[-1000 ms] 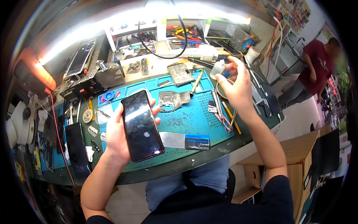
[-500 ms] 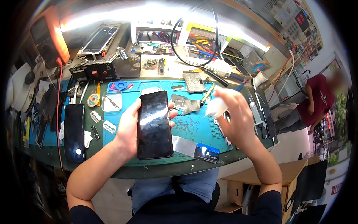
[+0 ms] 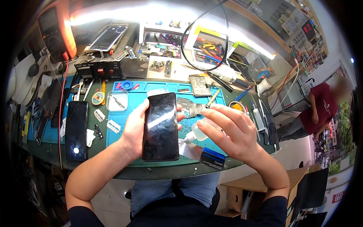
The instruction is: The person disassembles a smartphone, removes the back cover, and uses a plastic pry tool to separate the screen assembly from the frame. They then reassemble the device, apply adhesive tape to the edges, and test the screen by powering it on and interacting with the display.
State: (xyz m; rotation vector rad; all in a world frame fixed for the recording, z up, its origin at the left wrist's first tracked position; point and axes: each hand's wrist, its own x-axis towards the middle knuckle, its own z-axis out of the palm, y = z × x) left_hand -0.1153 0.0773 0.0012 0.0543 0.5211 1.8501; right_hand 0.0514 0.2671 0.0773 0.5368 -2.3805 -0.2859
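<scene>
My left hand (image 3: 133, 130) is wrapped round a black smartphone (image 3: 160, 128), its glossy glass face up and long side upright in view. Light streaks across the glass. In my right hand (image 3: 232, 132) is a small translucent white squeeze bottle (image 3: 200, 131), tipped so that its narrow nozzle points down and left, close by the phone's right edge. My fingers cover part of the bottle. Below the bottle, a clear plastic strip (image 3: 191, 150) and a blue and black card (image 3: 212, 158) lie at the mat's near edge.
On the blue mat (image 3: 124, 145) lie a worn metal plate (image 3: 194, 108), a clear box (image 3: 117, 100) and razor blades (image 3: 113, 126). Another black phone (image 3: 76, 130) lies to the left, beside a red cable (image 3: 62, 113). A person (image 3: 321, 100) stands at the right.
My right hand has come left and slightly down with the squeeze bottle, bringing its nozzle close to the phone. The left hand still holds the phone. The whole view has shifted slightly.
</scene>
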